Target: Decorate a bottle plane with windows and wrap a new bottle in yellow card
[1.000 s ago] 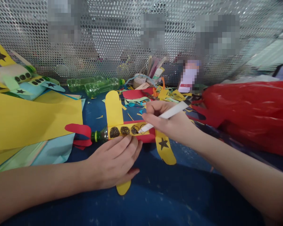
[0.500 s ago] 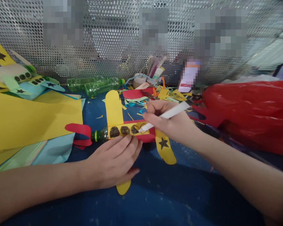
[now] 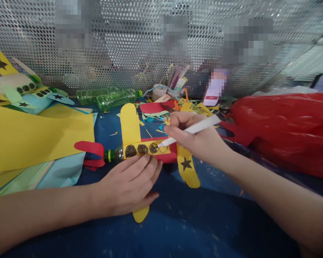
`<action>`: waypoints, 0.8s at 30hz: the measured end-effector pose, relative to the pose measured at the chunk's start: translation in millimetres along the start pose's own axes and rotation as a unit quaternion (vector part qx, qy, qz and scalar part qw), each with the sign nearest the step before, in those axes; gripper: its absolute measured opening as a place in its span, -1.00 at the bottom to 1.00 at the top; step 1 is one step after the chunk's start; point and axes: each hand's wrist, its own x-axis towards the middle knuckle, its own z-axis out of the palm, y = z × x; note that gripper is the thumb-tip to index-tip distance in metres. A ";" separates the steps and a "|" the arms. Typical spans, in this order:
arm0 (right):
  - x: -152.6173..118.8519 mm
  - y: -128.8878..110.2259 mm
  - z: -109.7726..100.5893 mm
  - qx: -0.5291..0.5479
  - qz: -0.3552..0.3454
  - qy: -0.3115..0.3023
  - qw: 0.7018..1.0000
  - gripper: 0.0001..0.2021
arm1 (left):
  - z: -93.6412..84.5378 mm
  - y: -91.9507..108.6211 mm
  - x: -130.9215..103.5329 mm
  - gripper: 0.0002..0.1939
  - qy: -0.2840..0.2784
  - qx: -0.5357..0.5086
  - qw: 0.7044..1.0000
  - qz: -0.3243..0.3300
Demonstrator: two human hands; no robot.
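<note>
The blue bench (image 3: 177, 233) filled the near side. The left hand (image 3: 131, 182) lay palm-down, fingers outstretched against the bottle plane (image 3: 148, 147), which sat just beyond it. The right hand (image 3: 197, 143) slanted in, pinching a white marker (image 3: 204, 124) over the third circle (image 3: 153, 148). Farther lay green bottles (image 3: 117, 99), then perforated metal (image 3: 129, 43).

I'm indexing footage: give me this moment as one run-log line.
left hand: on bottle | right hand: holds marker, tip at third circle from left | first two circles: filled | fourth circle: outline only
</note>
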 end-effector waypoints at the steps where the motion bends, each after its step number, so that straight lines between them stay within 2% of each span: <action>1: 0.1 0.1 -0.1 -0.001 0.000 -0.001 1.000 -0.69 | 0.0 0.1 -0.1 -0.50 0.000 0.000 1.000 -0.001; 19: 0.5 0.1 0.1 -0.008 -0.001 -0.012 1.000 -0.68 | 0.5 0.4 0.1 -0.49 0.000 -0.002 1.000 -0.002; 24: 0.9 0.1 -1.1 -0.002 0.006 0.010 1.000 -0.69 | 0.5 0.8 -0.1 -0.48 -0.004 -0.001 1.000 -0.005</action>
